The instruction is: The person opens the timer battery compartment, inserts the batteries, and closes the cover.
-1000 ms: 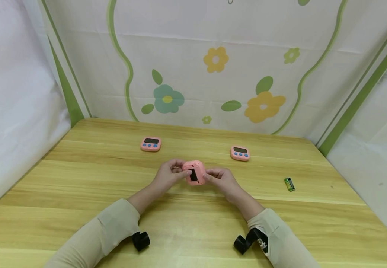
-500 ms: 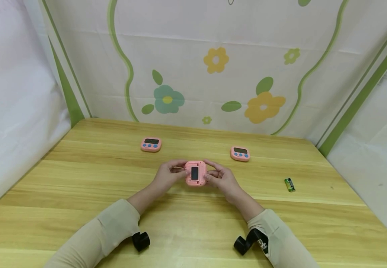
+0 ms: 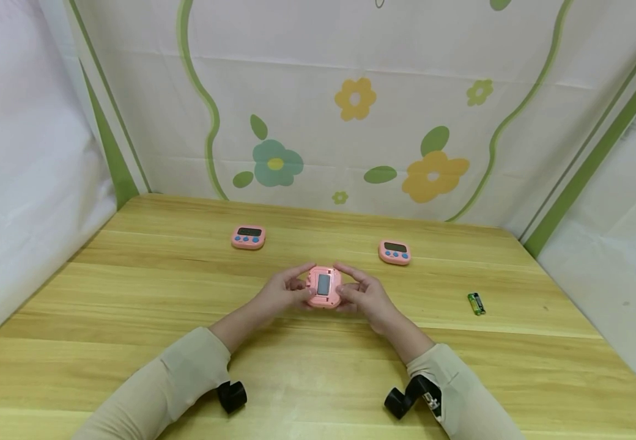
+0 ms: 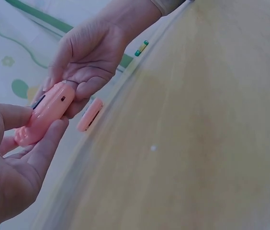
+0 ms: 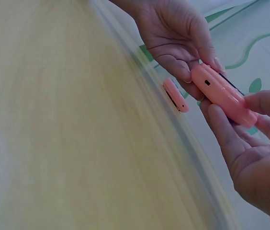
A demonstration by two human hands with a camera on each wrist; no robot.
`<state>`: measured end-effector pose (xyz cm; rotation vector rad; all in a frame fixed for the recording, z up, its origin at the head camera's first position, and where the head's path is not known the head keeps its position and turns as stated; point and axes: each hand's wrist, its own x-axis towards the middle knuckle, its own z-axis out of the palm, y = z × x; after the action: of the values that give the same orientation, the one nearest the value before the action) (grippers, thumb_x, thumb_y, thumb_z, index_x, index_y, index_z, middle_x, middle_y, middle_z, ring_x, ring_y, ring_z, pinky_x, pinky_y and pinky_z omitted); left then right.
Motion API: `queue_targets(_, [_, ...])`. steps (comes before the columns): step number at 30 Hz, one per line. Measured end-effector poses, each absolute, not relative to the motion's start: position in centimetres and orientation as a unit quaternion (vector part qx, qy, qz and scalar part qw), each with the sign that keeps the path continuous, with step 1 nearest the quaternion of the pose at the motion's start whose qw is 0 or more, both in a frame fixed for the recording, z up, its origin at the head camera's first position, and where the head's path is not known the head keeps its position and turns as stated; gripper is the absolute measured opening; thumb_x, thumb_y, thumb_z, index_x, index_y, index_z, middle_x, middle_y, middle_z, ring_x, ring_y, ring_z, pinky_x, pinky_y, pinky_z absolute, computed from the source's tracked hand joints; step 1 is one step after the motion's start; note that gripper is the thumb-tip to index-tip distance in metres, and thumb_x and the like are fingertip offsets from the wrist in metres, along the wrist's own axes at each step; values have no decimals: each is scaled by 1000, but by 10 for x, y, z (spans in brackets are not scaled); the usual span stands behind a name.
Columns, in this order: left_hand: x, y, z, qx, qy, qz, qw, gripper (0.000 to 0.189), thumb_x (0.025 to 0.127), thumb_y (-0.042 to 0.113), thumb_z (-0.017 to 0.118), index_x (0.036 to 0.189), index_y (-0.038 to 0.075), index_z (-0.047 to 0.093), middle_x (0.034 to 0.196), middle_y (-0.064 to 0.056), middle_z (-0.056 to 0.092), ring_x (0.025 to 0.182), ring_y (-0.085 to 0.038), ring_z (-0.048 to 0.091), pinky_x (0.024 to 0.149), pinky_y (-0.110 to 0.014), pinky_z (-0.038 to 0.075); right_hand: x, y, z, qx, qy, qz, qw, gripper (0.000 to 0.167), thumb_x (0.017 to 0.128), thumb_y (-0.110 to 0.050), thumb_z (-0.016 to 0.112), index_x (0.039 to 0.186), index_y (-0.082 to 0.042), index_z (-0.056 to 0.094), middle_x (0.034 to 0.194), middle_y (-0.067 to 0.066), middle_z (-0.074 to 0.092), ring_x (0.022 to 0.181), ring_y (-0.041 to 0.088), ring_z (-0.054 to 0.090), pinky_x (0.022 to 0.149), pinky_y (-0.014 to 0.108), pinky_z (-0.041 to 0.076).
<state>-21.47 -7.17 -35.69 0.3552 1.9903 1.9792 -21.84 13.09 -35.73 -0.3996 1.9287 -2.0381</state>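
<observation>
Head view: left hand (image 3: 281,293) and right hand (image 3: 369,297) hold a pink rounded plastic timer (image 3: 324,285), already raised mid-desk (image 3: 318,366); green-and-black cylindrical batteries (image 3: 476,304) lie right, outside it. Left-wrist view: fingers clamped on its edge. Right-wrist view: likewise clamped; whether it is finished, I cannot tell.

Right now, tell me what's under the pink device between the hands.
The left hand and right hand have fingers under the pink device, above the wooden table. The device's downward face is covered and cannot be seen.
</observation>
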Motion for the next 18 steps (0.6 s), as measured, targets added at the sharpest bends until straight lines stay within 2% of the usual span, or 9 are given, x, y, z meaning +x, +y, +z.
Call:
queue_targets(3, [-215, -72, -359, 119, 683, 698, 179, 57, 81, -5, 54, 133, 6, 33, 89, -17, 54, 70, -20, 58, 71, -38, 50, -219, 131, -359, -126, 679, -704, 167, 50, 83, -1, 53, 130, -3, 36, 88, 16, 61, 71, 19, 60, 64, 35, 52])
queue_targets(10, [-216, -72, -368, 129, 639, 724, 224, 60, 82, -7, 52, 135, 8, 29, 99, -21, 53, 81, -24, 58, 74, -36, 49, -220, 132, -362, -109, 685, -696, 184, 50, 82, -1, 53, 129, -3, 37, 91, 17, 61, 68, 19, 60, 62, 34, 52])
queue_targets(18, [-217, -70, -373, 145, 623, 730, 242, 65, 80, -12, 50, 136, 3, 22, 94, -18, 54, 81, -23, 58, 75, -37, 48, -223, 135, -368, -112, 687, -688, 205, 49, 84, -7, 55, 130, -2, 37, 89, 15, 61, 70, 19, 60, 65, 36, 51])
